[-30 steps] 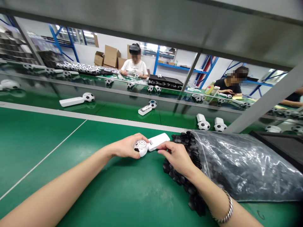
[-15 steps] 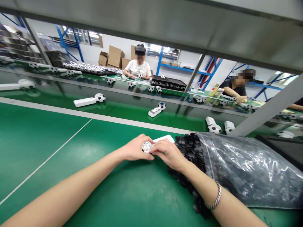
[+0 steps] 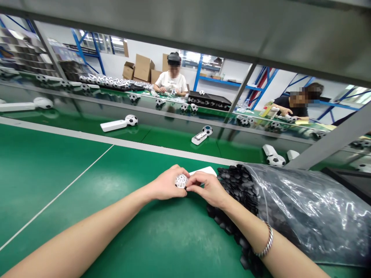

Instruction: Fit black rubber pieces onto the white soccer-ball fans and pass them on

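Note:
A white device with a round, football-patterned head and a long white handle is between my hands above the green table. My left hand curls its thumb and fingers around the round head. The fingertips of my right hand are pinched together at the head's right side; whatever lies between them is too small to make out. Behind my right hand the handle points to the right. Many black pieces spill from a clear plastic bag beside my right forearm.
Beyond the table edge, a belt carries white devices with football heads, one left of centre and another with its handle open. A slanted metal post stands at the right. Two people work across the line.
The devices on the belt appear shifted to the right, and the view has moved slightly. My hands keep nearly the same pose around the football head.

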{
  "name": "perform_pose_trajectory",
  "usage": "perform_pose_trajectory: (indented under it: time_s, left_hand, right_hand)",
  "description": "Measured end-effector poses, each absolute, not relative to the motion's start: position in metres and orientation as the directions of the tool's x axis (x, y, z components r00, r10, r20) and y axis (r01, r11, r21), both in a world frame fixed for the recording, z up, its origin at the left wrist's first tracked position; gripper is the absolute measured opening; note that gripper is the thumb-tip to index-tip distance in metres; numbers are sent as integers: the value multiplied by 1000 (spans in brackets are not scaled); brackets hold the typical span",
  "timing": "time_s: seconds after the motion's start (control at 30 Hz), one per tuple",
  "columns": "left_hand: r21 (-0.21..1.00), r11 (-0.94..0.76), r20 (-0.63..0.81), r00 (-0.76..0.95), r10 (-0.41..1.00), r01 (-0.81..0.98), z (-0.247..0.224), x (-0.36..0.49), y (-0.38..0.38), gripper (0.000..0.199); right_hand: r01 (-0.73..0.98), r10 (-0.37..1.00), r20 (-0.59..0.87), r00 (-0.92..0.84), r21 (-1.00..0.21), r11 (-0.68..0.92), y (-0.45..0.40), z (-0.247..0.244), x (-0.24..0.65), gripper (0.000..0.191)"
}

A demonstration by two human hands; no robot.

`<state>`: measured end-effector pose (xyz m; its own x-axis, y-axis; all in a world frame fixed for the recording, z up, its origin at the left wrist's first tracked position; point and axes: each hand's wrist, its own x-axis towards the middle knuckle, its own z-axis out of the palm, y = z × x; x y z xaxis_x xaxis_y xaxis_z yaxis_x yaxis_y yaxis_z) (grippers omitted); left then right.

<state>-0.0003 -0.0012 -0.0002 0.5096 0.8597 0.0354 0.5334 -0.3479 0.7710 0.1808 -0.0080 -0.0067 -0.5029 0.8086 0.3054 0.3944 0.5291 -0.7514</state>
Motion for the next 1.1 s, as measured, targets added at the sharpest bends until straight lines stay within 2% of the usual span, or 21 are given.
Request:
perform_pose_trajectory:
  time_s: [0.23,0.47,0.53,0.6,0.73,0.8,0.93,1.1]
  left_hand:
    - [750,-378,74,499,863,543,-3,3,-1,31]
    - [749,-370,130,426,895,549,1,-4,25,35]
    - [765,-304,148,303,941,567,3,-12,49,39]
    - [773,-232,198,124,972,591,2,-22,77,41]
    - [764,-180,311,-109,944,620,-14,-40,125,54]
    - [757,-177,330,-134,934,629,-28,-46,138,62]
    - [675,-234,359,-34,933,699,-46,-49,146,66]
    - [648,-249,392,-35,919,719,-48,-48,148,70]
  right_hand:
    - [452,853,190,-487,-781,432,-4,-8,178,9]
    - [506,857,209,-471,-731,457,15,-3,172,7]
    - [584,894,213,-394,-693,422,34,5,177,15]
    - [719,941,223,-256,-606,339,60,14,187,25]
    - [851,970,239,-42,-500,160,120,27,209,39]
    - [882,971,232,59,-468,58,150,26,215,44]
    - [885,956,190,224,-450,-118,194,7,218,51]
    - [821,953,146,267,-552,-145,207,-12,226,30]
